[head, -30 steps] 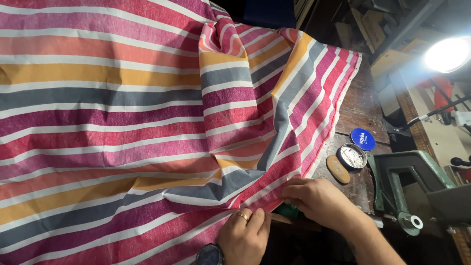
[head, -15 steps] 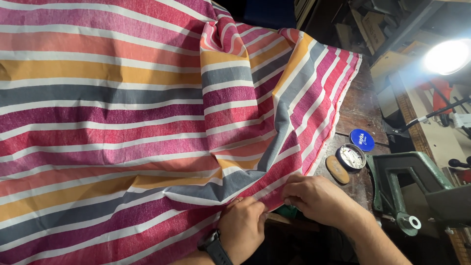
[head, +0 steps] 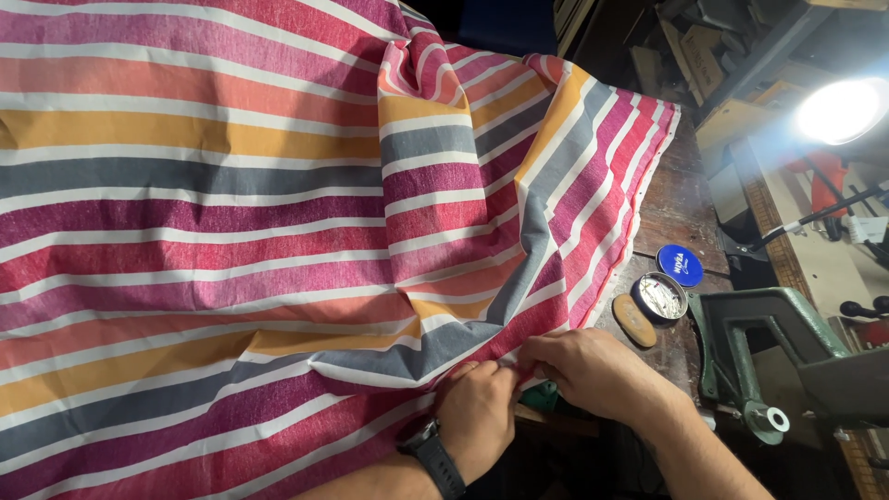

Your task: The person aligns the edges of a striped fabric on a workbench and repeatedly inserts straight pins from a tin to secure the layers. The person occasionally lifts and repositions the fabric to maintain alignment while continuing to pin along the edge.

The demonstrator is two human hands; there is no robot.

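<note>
Both hands, the left hand [head: 477,412] and right hand [head: 593,370], pinch the near edge of the striped cloth [head: 278,231] shut between their fingers, seemingly folding a hem that needs careful alignment, with the cloth spreading across the tabletop [head: 676,208] beyond.

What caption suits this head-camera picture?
Two hands pinch the edge of a striped cloth beside an open tin.

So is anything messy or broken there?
Nothing looks broken or spilled. The striped cloth is rumpled into folds near the top, and both hands, left hand and right hand, pinch its edge. A small open tin sits on the worn workbench, its blue lid beside it.
</note>
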